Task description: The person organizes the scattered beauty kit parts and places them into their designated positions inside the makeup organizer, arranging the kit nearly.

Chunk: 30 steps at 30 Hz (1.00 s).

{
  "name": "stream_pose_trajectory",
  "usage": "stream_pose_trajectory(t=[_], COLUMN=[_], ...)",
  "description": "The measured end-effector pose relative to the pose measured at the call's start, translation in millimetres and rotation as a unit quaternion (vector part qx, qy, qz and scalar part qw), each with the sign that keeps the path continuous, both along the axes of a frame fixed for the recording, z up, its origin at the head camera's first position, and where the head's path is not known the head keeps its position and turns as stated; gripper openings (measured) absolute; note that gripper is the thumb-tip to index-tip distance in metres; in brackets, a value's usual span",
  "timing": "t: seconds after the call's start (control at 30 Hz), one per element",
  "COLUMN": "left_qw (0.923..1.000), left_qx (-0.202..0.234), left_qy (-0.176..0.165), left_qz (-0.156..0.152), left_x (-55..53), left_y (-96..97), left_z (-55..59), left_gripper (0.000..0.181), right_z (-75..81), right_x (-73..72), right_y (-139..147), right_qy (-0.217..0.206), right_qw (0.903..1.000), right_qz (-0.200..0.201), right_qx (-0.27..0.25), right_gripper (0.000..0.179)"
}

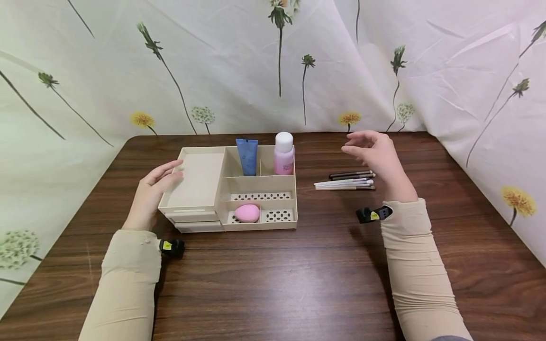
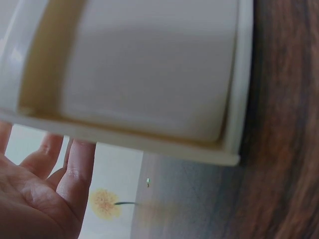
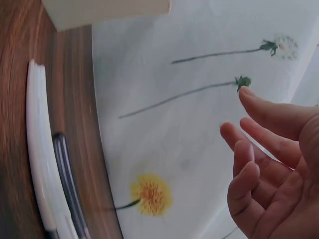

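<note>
My left hand touches the left side of a cream desktop organizer, its fingers lying fairly straight along the outer wall. In the left wrist view those fingers show below the organizer's rim. A blue squeeze tube and a pink bottle with a white cap stand in the back compartments. A pink makeup sponge lies in a front one. My right hand hovers with nothing in it, fingers loosely bent, above white makeup brushes and dark brushes on the table.
The wooden table meets a white flower-print cloth along its back edge. On the organizer's left are a flat top tray and drawers below it. Perforated floors show in the front compartments.
</note>
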State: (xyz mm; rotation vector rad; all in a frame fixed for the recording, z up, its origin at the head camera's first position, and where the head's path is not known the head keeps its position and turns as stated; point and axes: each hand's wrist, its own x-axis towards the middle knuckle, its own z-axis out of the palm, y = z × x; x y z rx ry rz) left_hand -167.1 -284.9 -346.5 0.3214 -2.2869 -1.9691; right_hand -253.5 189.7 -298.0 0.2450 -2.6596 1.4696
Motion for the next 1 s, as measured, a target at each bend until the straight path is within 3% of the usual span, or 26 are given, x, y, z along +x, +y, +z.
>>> stream_pose_trajectory(t=[0.33,0.47,0.8,1.0], left_qw=[1.0,0.9997,0.9994,0.9996], left_qx=[-0.004,-0.025,-0.033,-0.025], left_qy=[0.0,-0.006,-0.007,-0.005], left_qz=[0.002,0.003,0.007,0.007], left_x=[-0.3,-1.2,-1.8,-1.1], left_y=[-0.5,-0.3,0.4,0.5], left_z=[-0.6,-0.1,1.3,0.7], left_gripper=[0.049,0.05,0.049,0.049], right_z=[-9.4,-13.5,-30.0,-38.6], right_x=[-7.2,-8.8,-15.7,-21.1], right_y=[14,16,17,21], right_qy=[-0.038,-0.048,-0.131,-0.145], right_qw=[0.9978,0.9968,0.9903,0.9803], right_qz=[0.013,0.009,0.014,0.048], right_qx=[0.052,0.063,0.045,0.126], right_gripper=[0.04,0.039,0.039,0.039])
